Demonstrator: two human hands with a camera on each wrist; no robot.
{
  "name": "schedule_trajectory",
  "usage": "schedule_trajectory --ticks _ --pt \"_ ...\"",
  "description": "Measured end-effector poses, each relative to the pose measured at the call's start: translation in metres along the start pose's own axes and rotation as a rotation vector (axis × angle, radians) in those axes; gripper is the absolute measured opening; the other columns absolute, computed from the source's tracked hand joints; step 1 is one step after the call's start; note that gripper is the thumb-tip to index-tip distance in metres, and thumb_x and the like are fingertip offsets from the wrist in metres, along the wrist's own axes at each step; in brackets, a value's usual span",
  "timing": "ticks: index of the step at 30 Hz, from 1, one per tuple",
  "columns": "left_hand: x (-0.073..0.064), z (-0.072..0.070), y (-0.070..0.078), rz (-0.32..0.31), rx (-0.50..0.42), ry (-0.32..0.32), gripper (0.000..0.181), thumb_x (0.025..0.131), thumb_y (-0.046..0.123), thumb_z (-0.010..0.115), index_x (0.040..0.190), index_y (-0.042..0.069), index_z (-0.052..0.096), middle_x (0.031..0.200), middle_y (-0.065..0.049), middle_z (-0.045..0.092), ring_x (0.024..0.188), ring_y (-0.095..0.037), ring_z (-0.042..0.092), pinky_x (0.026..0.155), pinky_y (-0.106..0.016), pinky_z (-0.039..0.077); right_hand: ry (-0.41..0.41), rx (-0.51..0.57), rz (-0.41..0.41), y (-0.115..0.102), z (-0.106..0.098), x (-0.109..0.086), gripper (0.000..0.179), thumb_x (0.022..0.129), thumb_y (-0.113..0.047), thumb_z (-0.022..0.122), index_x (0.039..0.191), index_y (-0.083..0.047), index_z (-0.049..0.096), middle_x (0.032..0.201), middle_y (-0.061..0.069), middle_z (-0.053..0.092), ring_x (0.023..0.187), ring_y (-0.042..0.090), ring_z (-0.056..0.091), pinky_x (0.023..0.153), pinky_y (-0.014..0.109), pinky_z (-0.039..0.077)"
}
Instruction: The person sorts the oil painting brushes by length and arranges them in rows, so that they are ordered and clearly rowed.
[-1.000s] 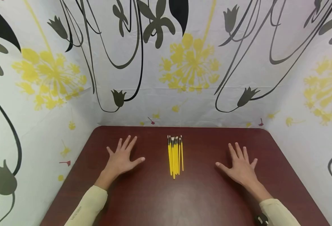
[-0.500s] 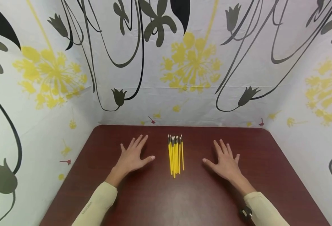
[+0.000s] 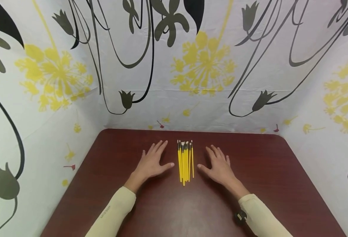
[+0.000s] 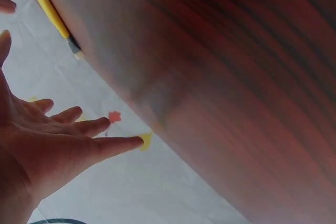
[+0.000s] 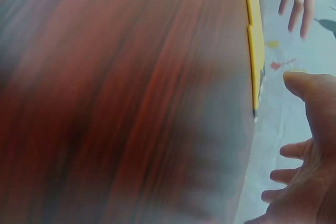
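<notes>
Several paintbrushes (image 3: 185, 163) with yellow handles and dark ferrules lie side by side on the table, their pale bristles toward the far edge. Just left of them is my left hand (image 3: 151, 163), fingers spread and thumb pointing at the brushes without touching. On the other side my right hand (image 3: 219, 168) has its thumb close to the outermost brush, its fingers extended and slightly bent. Neither hand holds anything. A brush (image 4: 52, 11) shows at the upper left of the left wrist view, and the brush row (image 5: 255, 51) appears edge-on in the right wrist view.
The dark red-brown table (image 3: 179, 214) has rounded far corners. A white cloth (image 3: 150, 79) with printed flowers hangs behind it and along both sides. A dark device (image 3: 240, 216) sits at the right sleeve's cuff.
Both hands have moved inward toward the paintbrushes from either side, and the gap between them has narrowed. The brushes keep their place on the table.
</notes>
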State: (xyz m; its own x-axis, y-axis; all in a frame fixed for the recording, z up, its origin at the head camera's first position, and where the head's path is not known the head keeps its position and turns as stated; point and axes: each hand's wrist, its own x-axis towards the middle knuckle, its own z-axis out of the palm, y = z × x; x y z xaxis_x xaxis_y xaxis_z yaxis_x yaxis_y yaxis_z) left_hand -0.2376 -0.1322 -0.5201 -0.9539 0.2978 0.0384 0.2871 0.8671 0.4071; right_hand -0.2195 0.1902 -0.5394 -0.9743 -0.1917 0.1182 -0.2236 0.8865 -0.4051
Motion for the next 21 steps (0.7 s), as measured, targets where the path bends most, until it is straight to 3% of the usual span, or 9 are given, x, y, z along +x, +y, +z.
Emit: schedule_trajectory --ticks 8,15,21 --pt "0.014 0.008 0.021 -0.022 -0.079 0.049 0.085 0.099 0.049 0.068 0.169 0.021 0.027 0.17 -0.01 0.04 0.154 -0.033 0.043 0.122 -0.06 0.038 -0.012 0.078 -0.083 -0.024 0.009 0.011 0.065 0.102 -0.033 0.069 0.157 -0.006 0.048 0.165 0.023 0.041 0.153 0.046 0.039 0.116 0.067 0.04" --pt "0.029 0.012 0.036 -0.087 -0.216 0.047 0.077 0.101 0.044 0.069 0.165 0.017 0.036 0.161 -0.011 0.05 0.146 -0.031 0.052 0.118 -0.053 0.046 -0.007 0.07 -0.073 -0.044 0.021 0.021 0.067 0.097 -0.038 0.076 0.152 -0.007 0.054 0.158 0.019 0.051 0.147 0.041 0.048 0.114 0.062 0.046" --pt "0.041 0.019 0.044 -0.13 -0.259 0.023 0.069 0.1 0.038 0.072 0.157 0.01 0.046 0.142 -0.012 0.062 0.119 -0.027 0.066 0.099 -0.046 0.058 -0.002 0.059 -0.04 -0.061 0.03 0.024 0.069 0.093 -0.045 0.079 0.148 -0.007 0.059 0.151 0.018 0.055 0.142 0.04 0.051 0.113 0.059 0.047"
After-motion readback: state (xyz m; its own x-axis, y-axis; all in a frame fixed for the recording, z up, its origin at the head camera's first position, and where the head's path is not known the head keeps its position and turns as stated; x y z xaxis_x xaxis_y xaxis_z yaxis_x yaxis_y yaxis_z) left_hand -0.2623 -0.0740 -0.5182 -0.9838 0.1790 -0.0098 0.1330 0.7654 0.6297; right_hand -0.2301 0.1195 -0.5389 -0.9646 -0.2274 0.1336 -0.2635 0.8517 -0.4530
